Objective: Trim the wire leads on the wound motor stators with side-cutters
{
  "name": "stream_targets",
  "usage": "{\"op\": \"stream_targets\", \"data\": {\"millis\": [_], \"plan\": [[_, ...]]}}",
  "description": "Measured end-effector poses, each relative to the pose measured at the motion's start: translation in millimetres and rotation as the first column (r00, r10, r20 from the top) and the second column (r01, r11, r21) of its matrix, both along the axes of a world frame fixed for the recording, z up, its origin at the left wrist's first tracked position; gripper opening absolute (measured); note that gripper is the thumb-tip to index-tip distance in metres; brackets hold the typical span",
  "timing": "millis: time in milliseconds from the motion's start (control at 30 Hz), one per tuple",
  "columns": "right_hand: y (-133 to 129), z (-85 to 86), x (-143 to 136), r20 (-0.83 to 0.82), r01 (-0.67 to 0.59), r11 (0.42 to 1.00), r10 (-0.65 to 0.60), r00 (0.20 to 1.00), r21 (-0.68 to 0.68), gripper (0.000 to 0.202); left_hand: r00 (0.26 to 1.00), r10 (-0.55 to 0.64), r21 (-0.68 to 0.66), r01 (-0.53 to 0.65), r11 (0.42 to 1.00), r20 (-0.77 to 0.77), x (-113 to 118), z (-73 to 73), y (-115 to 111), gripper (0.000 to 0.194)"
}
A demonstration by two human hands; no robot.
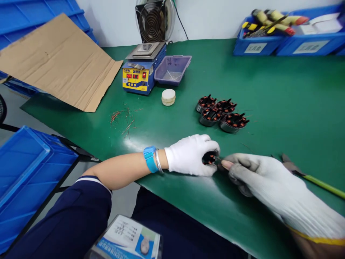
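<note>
My left hand (192,155), in a white glove, is wrapped round a black stator with copper windings (209,158) near the table's front edge. Just right of it, my right hand (249,172), also gloved, has its thumb and fingers pinched together at the stator's side. A thin wire (219,164) seems to run from the stator to those fingertips. Beyond the hands, several similar stators (233,122) stand grouped on the green table. Pliers with green handles (323,184) lie to the right, partly behind my right hand.
A blue and yellow heating unit (136,80) stands at the back beside a purple tray (172,70). A round white pad (168,97) and copper wire scraps (128,120) lie nearer. Cardboard (61,64) overhangs the left; blue tool bins (253,48) line the back right.
</note>
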State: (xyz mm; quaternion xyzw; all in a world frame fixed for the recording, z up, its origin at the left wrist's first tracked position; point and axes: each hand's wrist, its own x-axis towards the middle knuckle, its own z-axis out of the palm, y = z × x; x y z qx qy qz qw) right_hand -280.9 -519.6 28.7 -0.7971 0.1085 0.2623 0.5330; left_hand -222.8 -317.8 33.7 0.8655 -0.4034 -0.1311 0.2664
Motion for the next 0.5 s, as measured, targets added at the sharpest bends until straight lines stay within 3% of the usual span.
{"op": "stream_targets", "data": {"millis": [133,333,500], "plan": [[5.6,10.7,1.9,-0.052,0.06,0.994,-0.055,0.997,0.089,0.048,0.995,-0.027,0.004,0.027,1.0,0.099,-2.0,-4.6,-2.4,0.025],[0.2,10.6,10.9,-0.098,0.103,0.977,-0.086,0.992,0.187,0.042,0.994,-0.065,0.063,0.06,0.996,0.092,-3.2,-4.9,-5.1,0.021],[1.1,12.5,11.6,-0.089,0.048,0.994,-0.039,0.995,0.1,0.04,0.991,-0.062,0.085,0.052,0.995,0.119,-3.7,-8.0,-5.9,0.021]]}}
